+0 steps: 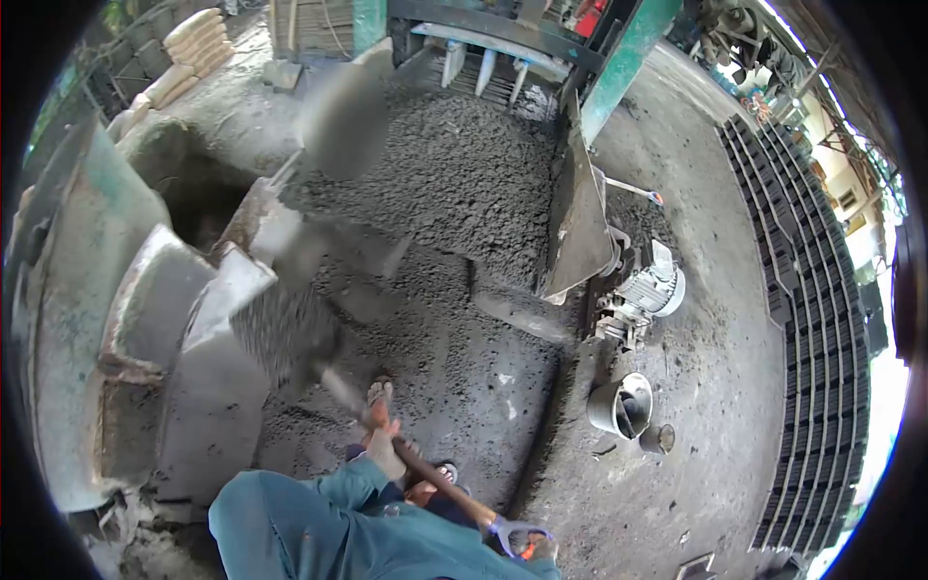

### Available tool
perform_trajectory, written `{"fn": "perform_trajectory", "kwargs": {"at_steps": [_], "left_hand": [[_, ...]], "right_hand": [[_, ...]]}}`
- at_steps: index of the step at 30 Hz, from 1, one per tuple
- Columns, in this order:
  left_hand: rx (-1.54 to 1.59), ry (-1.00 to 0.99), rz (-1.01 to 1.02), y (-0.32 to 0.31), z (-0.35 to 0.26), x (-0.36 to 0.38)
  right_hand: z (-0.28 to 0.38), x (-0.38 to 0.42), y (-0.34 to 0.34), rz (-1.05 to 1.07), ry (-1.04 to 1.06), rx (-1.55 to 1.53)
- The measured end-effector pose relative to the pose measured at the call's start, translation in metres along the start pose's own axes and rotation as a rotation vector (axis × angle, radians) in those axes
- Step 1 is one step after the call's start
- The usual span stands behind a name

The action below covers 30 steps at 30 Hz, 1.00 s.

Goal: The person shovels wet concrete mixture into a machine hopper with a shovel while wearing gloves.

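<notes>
A shovel (pixel 440 476) slants across my front, from the lower right up to the left. My left hand (pixel 384 447) is closed round the lower part of its shaft. At the other end, my right hand (pixel 543 548) is on the blue-and-orange handle (pixel 503 528), its fingers partly hidden. The blade end is smeared by motion, with a blurred grey load (pixel 287 333) beside a pale concrete-edged trough (pixel 224 290). Ahead spreads a heap of damp, dark grey mix (pixel 459 174). My sandalled feet stand on the mix-strewn floor (pixel 464 362).
An electric motor (pixel 652 290) sits right of the heap, with a bucket (pixel 607 408) and small can (pixel 658 440) nearer. A dark pit (pixel 198 198) opens at left. Stacked bags (pixel 198 43) stand far left; rows of dark slabs (pixel 812 338) line the right.
</notes>
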<state>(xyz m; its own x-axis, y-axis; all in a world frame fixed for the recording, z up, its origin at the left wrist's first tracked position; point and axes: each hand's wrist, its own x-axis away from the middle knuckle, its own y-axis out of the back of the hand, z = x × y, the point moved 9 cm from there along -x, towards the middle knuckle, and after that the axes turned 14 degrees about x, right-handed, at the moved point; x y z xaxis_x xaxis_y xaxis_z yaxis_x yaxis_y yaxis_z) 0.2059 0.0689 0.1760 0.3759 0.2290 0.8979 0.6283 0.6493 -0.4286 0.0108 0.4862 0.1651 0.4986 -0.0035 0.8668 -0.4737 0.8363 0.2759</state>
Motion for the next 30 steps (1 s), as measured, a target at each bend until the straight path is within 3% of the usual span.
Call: {"fn": "perform_trajectory", "kwargs": {"at_steps": [2,3,4,6,9,11,12,13,15,17,18,19,22,23,26,27,28,29,30], "left_hand": [[0.004,-0.016,0.353,-0.104,-0.013,0.059],[-0.163,-0.079,0.502,-0.143,-0.026,0.077],[-0.216,-0.232,0.572,-0.159,-0.047,0.070],[-0.314,-0.378,0.710,-0.195,-0.073,0.085],[-0.151,-0.173,0.607,-0.167,-0.086,0.051],[0.036,-0.134,0.362,-0.120,-0.073,0.022],[0.138,-0.112,0.235,-0.094,-0.058,0.004],[0.131,-0.214,0.151,-0.072,-0.045,-0.018],[0.132,-0.016,-0.088,-0.008,0.015,-0.076],[-0.028,0.003,-0.168,0.046,0.058,-0.163],[-0.019,0.098,-0.257,0.041,0.076,-0.172],[-0.028,0.059,-0.307,0.025,0.088,-0.179],[0.099,0.328,-0.274,-0.011,0.138,-0.245],[0.116,0.333,-0.236,-0.031,0.137,-0.263],[0.200,0.271,-0.216,-0.080,0.087,-0.328],[0.206,0.216,-0.172,-0.094,0.049,-0.351],[0.302,0.192,-0.249,-0.125,-0.002,-0.323],[0.372,0.084,-0.137,-0.138,-0.051,-0.338],[0.194,0.023,-0.246,-0.133,-0.103,-0.354]], "right_hand": [[0.001,-0.037,-0.017,0.125,0.035,-0.097],[0.023,-0.035,-0.044,0.200,0.057,-0.128],[0.038,-0.036,-0.065,0.135,0.010,-0.165],[0.051,-0.085,-0.075,0.125,0.123,0.001],[0.102,-0.051,-0.072,0.140,0.108,0.003],[0.116,-0.041,-0.058,0.101,0.136,0.066],[0.129,-0.020,-0.056,0.077,0.161,0.045],[0.143,0.009,-0.058,0.053,0.181,0.038],[0.145,0.038,-0.060,-0.074,0.177,0.066],[0.146,0.044,-0.051,-0.279,0.115,0.162],[0.149,0.046,-0.049,-0.382,0.088,0.206],[0.165,0.043,-0.048,-0.489,0.110,0.372],[0.241,0.032,-0.046,-0.812,0.171,0.874],[0.264,0.017,-0.064,-0.690,0.216,0.799],[0.345,-0.025,-0.169,-0.426,0.484,0.612],[0.365,-0.056,-0.197,-0.502,0.447,0.826],[0.386,-0.085,-0.250,-0.298,0.654,0.765],[0.397,-0.092,-0.301,-0.232,0.568,0.812],[0.407,-0.098,-0.352,-0.166,0.483,0.862]]}}
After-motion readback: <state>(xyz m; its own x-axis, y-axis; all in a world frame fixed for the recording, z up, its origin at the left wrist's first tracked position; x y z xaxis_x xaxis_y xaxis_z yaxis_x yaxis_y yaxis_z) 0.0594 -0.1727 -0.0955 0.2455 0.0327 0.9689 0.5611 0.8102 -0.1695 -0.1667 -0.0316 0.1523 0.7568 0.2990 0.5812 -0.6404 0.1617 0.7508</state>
